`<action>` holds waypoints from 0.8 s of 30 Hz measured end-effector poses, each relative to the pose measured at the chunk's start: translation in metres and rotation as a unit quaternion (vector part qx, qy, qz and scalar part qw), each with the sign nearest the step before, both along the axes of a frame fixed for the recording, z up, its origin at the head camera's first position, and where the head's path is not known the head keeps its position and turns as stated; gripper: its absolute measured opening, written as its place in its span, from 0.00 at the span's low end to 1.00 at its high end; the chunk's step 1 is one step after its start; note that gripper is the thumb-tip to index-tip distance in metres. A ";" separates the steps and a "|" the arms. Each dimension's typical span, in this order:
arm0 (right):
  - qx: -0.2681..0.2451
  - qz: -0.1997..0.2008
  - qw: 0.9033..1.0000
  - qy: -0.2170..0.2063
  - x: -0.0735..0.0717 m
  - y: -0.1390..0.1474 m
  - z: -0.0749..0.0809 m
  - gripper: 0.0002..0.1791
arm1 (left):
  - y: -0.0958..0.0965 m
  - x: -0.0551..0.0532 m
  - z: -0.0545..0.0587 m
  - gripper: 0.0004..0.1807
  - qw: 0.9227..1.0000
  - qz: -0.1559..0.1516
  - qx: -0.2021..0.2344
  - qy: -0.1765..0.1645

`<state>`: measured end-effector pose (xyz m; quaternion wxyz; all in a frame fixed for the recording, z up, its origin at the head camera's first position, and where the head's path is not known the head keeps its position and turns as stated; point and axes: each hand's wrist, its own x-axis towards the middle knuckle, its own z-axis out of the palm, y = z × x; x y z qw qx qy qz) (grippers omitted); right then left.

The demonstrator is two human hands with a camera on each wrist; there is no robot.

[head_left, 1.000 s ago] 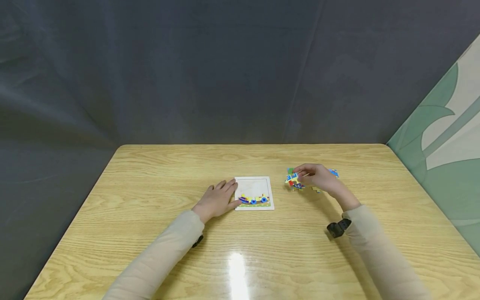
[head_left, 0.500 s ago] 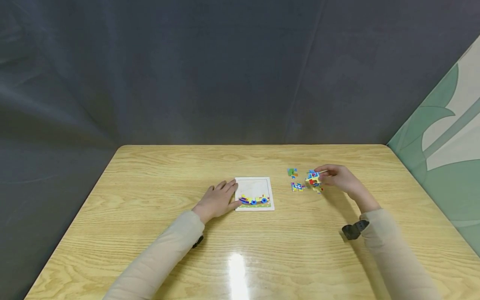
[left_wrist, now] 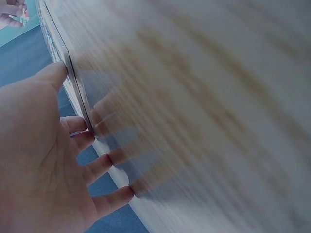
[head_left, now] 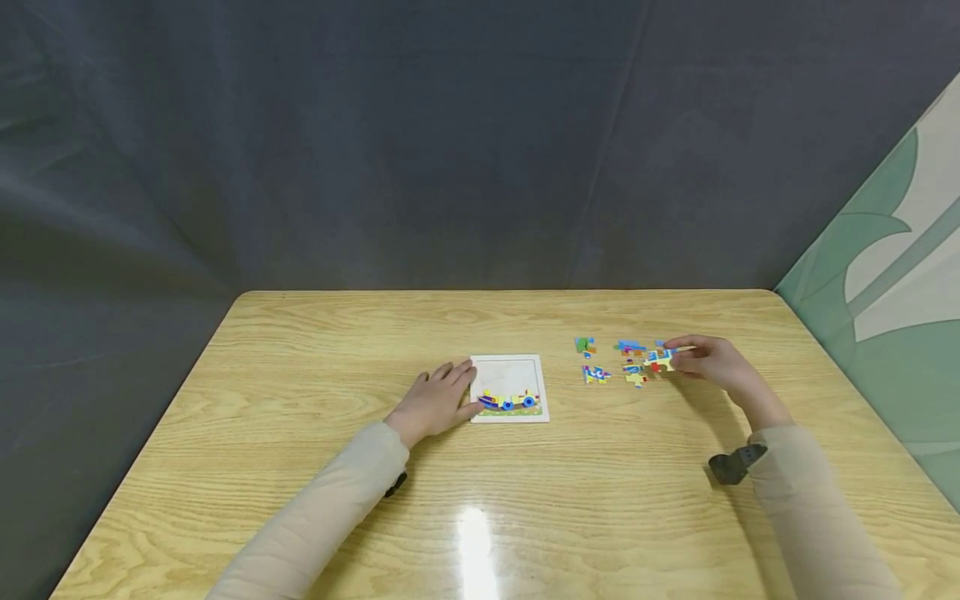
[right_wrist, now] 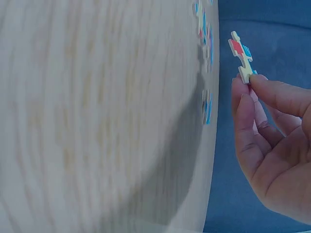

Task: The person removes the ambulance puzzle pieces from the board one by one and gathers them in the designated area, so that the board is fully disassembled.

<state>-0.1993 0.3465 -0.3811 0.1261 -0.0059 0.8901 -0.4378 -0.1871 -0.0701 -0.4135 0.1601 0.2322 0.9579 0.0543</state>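
Piece (head_left: 661,360): right hand (head_left: 712,365) pinching | right-wrist view: off table (head_left: 570,500); head: unclear | left hand (head_left: 432,402): spread, touching frame (head_left: 510,419)

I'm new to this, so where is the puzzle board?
In the head view, the puzzle board lies on the table, between the left hand, touching its left edge, and the loose pieces.

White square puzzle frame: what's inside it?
The white frame shows a yellow, blue and green printed strip along the bottom and pale backing above. The left hand covers parts of the left rim; anything beneath is hidden.
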 end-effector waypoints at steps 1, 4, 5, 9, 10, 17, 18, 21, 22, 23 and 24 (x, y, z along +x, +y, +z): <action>-0.002 -0.001 1.000 -0.003 0.000 0.002 0.000 0.24 | 0.000 0.000 0.000 0.38 1.000 0.000 0.000 -0.001; -0.022 -0.007 1.000 -0.013 0.001 0.008 -0.001 0.21 | 0.000 0.000 0.000 0.39 1.000 0.000 0.002 -0.001; -0.027 -0.007 0.999 -0.016 0.001 0.010 -0.002 0.20 | 0.000 0.000 -0.001 0.38 1.000 0.000 0.003 0.000; -0.044 -0.012 0.998 -0.031 0.000 0.016 -0.005 0.19 | -0.001 0.000 -0.001 0.39 1.000 0.000 0.004 0.000; -0.046 -0.013 0.998 -0.034 0.000 0.018 -0.006 0.19 | -0.001 0.000 -0.001 0.39 1.000 0.000 0.003 -0.001; -0.041 -0.017 0.997 -0.055 0.001 0.024 -0.011 0.24 | 0.000 -0.001 -0.001 0.39 1.000 -0.002 0.001 -0.001; -0.040 -0.016 0.997 -0.058 0.001 0.024 -0.011 0.24 | 0.000 -0.001 0.000 0.39 1.000 -0.002 0.001 -0.001; -0.038 -0.013 0.997 -0.061 0.001 0.026 -0.014 0.25 | 0.000 0.000 0.000 0.39 1.000 -0.001 0.000 -0.003; -0.038 -0.014 0.997 -0.061 0.001 0.026 -0.014 0.25 | 0.000 0.000 0.000 0.39 1.000 0.000 0.001 -0.003; -0.039 -0.014 0.997 -0.062 0.001 0.027 -0.015 0.25 | -0.001 0.000 0.000 0.38 1.000 0.001 0.002 -0.003; -0.039 -0.015 0.997 -0.064 0.001 0.028 -0.016 0.25 | 0.000 0.000 0.000 0.38 1.000 0.001 0.001 -0.004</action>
